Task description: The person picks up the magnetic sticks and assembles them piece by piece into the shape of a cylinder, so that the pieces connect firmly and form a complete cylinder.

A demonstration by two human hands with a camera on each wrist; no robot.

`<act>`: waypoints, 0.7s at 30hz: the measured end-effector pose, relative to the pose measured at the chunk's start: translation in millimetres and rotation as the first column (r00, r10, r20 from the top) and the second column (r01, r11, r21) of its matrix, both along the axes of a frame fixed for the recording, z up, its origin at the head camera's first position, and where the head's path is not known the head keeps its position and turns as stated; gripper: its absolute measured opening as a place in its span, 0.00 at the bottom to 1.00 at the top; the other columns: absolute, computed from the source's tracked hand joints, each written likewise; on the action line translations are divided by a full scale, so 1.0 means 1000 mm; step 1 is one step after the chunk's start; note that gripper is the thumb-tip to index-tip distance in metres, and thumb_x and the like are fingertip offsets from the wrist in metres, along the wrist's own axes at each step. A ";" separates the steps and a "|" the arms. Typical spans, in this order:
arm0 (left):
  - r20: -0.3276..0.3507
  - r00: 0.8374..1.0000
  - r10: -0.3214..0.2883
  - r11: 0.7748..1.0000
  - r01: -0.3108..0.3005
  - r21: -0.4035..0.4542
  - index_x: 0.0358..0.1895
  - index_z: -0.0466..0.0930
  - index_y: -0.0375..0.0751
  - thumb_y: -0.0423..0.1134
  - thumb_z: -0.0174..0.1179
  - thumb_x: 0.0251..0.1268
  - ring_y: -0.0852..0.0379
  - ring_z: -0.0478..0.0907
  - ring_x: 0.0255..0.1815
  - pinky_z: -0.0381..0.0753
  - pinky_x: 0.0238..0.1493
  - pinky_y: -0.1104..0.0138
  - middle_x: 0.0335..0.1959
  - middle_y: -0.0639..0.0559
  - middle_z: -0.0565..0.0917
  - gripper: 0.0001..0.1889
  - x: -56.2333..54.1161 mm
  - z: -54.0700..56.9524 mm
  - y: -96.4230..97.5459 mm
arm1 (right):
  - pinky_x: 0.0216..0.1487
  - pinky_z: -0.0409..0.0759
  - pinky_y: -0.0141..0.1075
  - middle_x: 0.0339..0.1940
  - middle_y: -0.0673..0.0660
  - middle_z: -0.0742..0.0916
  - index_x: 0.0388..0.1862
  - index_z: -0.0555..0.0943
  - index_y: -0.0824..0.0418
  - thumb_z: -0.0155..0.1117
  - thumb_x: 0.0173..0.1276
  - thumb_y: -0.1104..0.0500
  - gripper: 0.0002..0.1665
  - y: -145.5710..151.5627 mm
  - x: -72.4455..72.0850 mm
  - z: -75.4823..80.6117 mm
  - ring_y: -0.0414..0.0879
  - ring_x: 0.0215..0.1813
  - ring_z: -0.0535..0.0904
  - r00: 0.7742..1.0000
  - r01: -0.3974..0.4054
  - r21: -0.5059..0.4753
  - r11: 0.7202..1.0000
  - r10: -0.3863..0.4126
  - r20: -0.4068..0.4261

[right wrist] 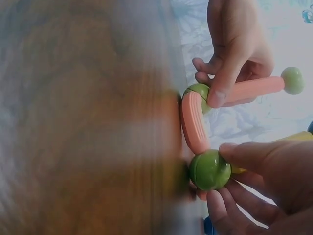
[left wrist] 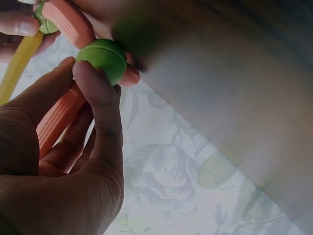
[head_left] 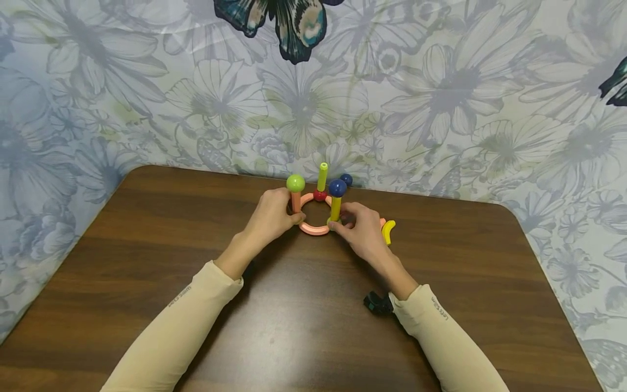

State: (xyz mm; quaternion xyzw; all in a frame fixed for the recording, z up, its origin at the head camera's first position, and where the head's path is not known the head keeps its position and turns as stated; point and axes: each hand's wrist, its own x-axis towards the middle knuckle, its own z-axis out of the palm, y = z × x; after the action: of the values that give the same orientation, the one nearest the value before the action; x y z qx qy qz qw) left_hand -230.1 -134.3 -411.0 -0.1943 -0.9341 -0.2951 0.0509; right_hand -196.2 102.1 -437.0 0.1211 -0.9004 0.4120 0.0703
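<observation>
Between the two hands, near the far edge of the counter [head_left: 294, 305], lies the ring [head_left: 315, 231] of salmon curved pieces, flat, with three upright posts. The left hand [head_left: 269, 215] pinches the left green ball [left wrist: 111, 62] under the salmon post [head_left: 296, 201], thumb and fingertip together on it. The right hand [head_left: 362, 228] has thumb and fingers clamped on the right green ball [right wrist: 209, 170] beneath the yellow post [head_left: 335, 209]. One front curved piece spans the gap between these balls, its ends pointing toward either hand. Farther off, the bare lime post [head_left: 322, 178] rises from the red ball [head_left: 320, 195] at the ring's back, about equally far from both hands; the two nearer posts flank the way to it. Another blue ball [head_left: 346, 179] shows partly behind the blue ball on top [head_left: 337, 188] of the yellow post. Right of the right hand lies the yellow curved piece [head_left: 388, 232].
</observation>
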 end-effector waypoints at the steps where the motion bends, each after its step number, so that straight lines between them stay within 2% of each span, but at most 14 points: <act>1: 0.000 1.000 -0.004 1.000 0.004 -0.005 0.32 0.83 0.38 0.37 0.81 0.55 0.44 0.85 0.38 0.84 0.43 0.53 0.33 0.44 0.86 0.14 0.001 0.000 0.001 | 0.43 0.89 0.42 0.43 0.58 0.90 0.50 0.88 0.61 0.80 0.66 0.56 0.17 0.001 0.000 -0.001 0.50 0.41 0.89 1.000 0.009 -0.004 1.000 -0.009 0.001; 5: 0.007 1.000 -0.017 1.000 0.017 -0.006 0.31 0.83 0.39 0.36 0.81 0.55 0.45 0.86 0.40 0.85 0.45 0.53 0.34 0.45 0.87 0.12 0.004 0.001 0.005 | 0.45 0.90 0.43 0.45 0.59 0.90 0.51 0.88 0.61 0.79 0.67 0.57 0.17 0.004 -0.003 -0.002 0.51 0.43 0.90 0.999 0.039 -0.026 0.999 -0.039 0.005; 13: 0.014 0.999 -0.040 0.999 0.040 0.002 0.34 0.83 0.39 0.36 0.80 0.57 0.51 0.80 0.33 0.81 0.36 0.58 0.32 0.46 0.85 0.13 0.012 0.002 0.010 | 0.47 0.90 0.45 0.47 0.60 0.90 0.53 0.87 0.62 0.78 0.68 0.58 0.17 0.009 -0.006 -0.001 0.53 0.44 0.91 0.999 0.051 -0.044 0.998 -0.050 0.007; 21: -0.019 0.994 -0.109 0.994 0.109 0.003 0.37 0.83 0.39 0.34 0.80 0.56 0.53 0.77 0.31 0.79 0.35 0.60 0.30 0.47 0.84 0.13 0.016 -0.004 0.015 | 0.48 0.90 0.45 0.49 0.62 0.90 0.54 0.87 0.63 0.77 0.69 0.60 0.17 0.011 -0.007 -0.004 0.54 0.46 0.92 0.999 0.053 -0.056 0.997 -0.052 0.017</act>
State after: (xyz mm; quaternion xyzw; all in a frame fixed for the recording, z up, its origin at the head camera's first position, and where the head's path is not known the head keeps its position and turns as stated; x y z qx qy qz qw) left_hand -214.5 -118.8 -414.8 -0.2476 -0.9210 -0.2977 0.0440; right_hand -203.1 113.1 -440.7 0.0922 -0.8918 0.4361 0.0777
